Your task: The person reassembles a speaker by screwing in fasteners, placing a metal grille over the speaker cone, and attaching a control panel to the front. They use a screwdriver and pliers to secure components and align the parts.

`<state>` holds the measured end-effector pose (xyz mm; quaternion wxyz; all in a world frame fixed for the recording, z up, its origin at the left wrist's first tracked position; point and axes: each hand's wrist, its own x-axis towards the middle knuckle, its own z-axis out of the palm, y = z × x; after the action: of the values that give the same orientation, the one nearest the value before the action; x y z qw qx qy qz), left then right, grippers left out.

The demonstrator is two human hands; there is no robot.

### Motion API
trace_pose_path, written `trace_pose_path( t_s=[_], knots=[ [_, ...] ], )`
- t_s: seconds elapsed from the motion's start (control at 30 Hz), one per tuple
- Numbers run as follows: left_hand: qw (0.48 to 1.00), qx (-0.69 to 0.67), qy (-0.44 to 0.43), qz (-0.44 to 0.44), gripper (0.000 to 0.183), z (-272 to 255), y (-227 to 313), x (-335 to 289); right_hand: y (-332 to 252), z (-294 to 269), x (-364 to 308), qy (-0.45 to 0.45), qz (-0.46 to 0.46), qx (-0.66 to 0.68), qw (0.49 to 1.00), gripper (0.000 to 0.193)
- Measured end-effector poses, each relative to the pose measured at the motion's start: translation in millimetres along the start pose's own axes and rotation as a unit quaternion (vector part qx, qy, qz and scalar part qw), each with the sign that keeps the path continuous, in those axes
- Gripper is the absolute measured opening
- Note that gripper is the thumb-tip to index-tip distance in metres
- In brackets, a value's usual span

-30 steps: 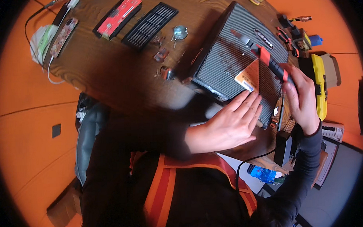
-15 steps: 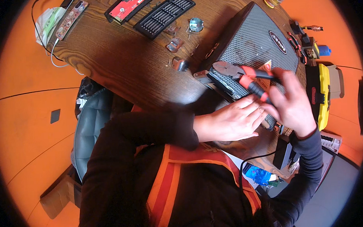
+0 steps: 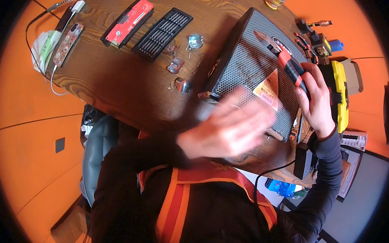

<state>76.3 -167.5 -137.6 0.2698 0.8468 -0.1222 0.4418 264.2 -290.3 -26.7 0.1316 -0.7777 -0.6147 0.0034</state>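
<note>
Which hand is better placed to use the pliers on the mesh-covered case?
The right hand. It already holds the red-handled pliers, with their tips over the mesh-covered case. The left hand is blurred, holds no tool and lies over the case's near edge.

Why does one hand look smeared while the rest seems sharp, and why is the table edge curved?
In the head view, the left hand is motion-blurred, its fingers ghosting over the black mesh case; the right hand and its red-handled pliers look crisp. The fisheye lens bends the wooden table toward the dark round rim. Lighting is even, with no strong glare.
</note>
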Motion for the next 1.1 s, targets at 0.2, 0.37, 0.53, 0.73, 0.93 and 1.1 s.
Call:
trace_pose_path(
  t_s=[0.2,0.37,0.53,0.73,0.93,1.1],
  knots=[
    [0.892,-0.218,0.079,-0.389,0.063,-8,-33,-12,3,22,4,-0.002,-0.116,-0.131,0.985,0.034],
    [0.889,-0.235,0.055,-0.39,0.06,-5,-34,-17,8,24,8,0.02,-0.114,-0.131,0.985,0.031],
    [0.899,-0.233,0.048,-0.368,0.058,-8,-37,-17,16,23,12,0.009,-0.112,-0.111,0.987,0.03],
    [0.908,-0.224,0.043,-0.351,0.059,-9,-39,-16,26,28,15,0.016,-0.093,-0.1,0.991,0.029],
    [0.898,-0.244,0.051,-0.362,0.061,-7,-37,-17,42,16,8,0.105,0.055,-0.14,0.983,0.027],
    [0.907,-0.203,0.032,-0.367,0.061,-8,-37,-20,47,16,-16,0.097,0.073,-0.203,0.972,0.027]
  ],
)
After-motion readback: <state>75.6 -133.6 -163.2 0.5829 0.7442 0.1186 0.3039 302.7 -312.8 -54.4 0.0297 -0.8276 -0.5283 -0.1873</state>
